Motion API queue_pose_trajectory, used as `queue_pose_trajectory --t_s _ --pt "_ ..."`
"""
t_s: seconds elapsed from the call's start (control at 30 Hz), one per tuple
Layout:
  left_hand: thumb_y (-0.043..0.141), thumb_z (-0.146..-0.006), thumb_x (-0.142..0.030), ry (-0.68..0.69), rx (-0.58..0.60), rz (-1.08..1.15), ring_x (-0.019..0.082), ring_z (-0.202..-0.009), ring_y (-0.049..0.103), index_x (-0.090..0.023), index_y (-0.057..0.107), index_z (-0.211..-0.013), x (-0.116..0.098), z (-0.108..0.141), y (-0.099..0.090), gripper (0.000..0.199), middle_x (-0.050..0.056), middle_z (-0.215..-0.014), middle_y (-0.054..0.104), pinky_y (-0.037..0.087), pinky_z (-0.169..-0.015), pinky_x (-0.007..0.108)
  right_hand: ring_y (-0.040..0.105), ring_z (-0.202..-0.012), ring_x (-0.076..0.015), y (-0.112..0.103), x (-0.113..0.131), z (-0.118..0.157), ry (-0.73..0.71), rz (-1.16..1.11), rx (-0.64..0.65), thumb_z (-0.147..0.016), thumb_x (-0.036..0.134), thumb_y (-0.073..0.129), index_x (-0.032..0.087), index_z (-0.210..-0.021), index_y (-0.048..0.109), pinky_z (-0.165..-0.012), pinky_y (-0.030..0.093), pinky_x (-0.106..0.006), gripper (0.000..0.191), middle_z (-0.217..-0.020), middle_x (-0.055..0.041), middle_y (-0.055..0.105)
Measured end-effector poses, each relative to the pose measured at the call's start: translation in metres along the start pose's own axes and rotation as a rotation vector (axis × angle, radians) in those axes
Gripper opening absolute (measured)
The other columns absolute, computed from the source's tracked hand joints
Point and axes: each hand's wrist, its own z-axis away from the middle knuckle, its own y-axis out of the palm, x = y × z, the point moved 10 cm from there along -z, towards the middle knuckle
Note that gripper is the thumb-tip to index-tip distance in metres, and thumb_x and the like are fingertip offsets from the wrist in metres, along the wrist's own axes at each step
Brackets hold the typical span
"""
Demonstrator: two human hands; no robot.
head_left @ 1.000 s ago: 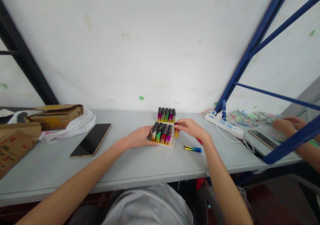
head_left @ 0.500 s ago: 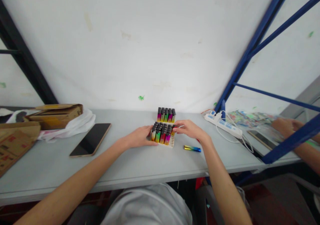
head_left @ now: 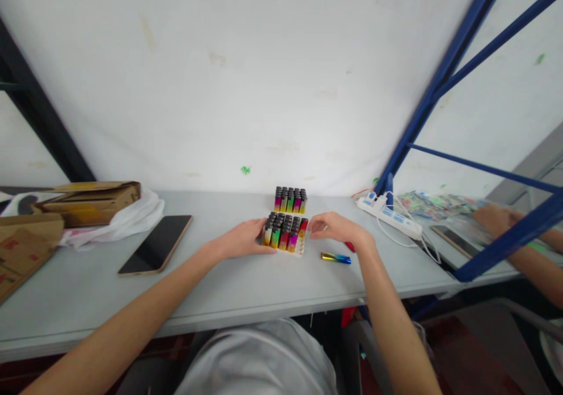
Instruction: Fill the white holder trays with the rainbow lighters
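A white tray [head_left: 299, 251] of upright lighters stands on the table, filled with several rows of colourful lighters [head_left: 282, 237] with black tops. My left hand [head_left: 244, 239] grips the tray's left side, thumb along the front edge and fingers behind. At the right side, a red lighter [head_left: 303, 227] stands in the tray's last column, with bare slots in front of it. Just right of it is my right hand [head_left: 334, 228], its fingers loosely bent and apart, nothing visible in them. A yellow-blue lighter [head_left: 335, 258] lies flat below that hand. A red lighter [head_left: 349, 247] shows partly beside the wrist.
Behind stands another block of lighters [head_left: 290, 200]. A phone [head_left: 156, 245] and cardboard boxes [head_left: 92, 204] with a white plastic bag [head_left: 147, 210] are at left. A power strip [head_left: 389, 216] with cables lies right, by a blue metal frame [head_left: 422, 119]. Another person's hands [head_left: 497, 222] are beyond.
My right hand has let go of the red lighter, which now stands in the tray, and has drawn slightly right. The left hand keeps its hold. The view has shifted slightly.
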Motion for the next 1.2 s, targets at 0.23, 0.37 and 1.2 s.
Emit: queue_pose_trajectory --t_s 0.23,0.37,1.2 --pt "0.072 -0.078 -0.068 0.012 -0.012 0.021 0.032 -0.104 0.067 -0.02 0.059 -0.129 0.001 0.0 0.0 0.071 0.012 -0.121 0.07 0.052 -0.093 0.041 0.057 -0.053 -0.0137 0.006 -0.037 0.036 0.346 0.145 0.212 -0.052 0.028 0.087 0.022 -0.072 0.078 -0.047 0.037 -0.025 0.022 -0.074 -0.0008 0.075" --pt "0.073 -0.079 -0.066 -0.003 0.002 0.013 0.032 -0.104 0.067 -0.02 0.059 -0.128 0.0 0.0 0.0 0.07 0.012 -0.121 0.07 0.053 -0.093 0.041 0.057 -0.054 -0.0147 0.01 -0.039 0.026 0.382 0.244 0.184 -0.055 0.02 0.084 0.021 -0.062 0.072 -0.051 0.037 -0.027 0.014 -0.065 0.0004 0.071" --pt "0.074 -0.079 -0.064 0.029 -0.024 0.048 0.031 -0.102 0.069 -0.023 0.058 -0.129 -0.004 0.002 -0.004 0.067 0.009 -0.118 0.072 0.053 -0.089 0.039 0.045 -0.059 -0.0149 -0.064 0.009 0.006 0.005 -0.025 -0.737 -0.092 0.071 0.051 0.021 -0.068 0.055 -0.058 0.035 -0.028 0.056 -0.058 0.0027 0.049"
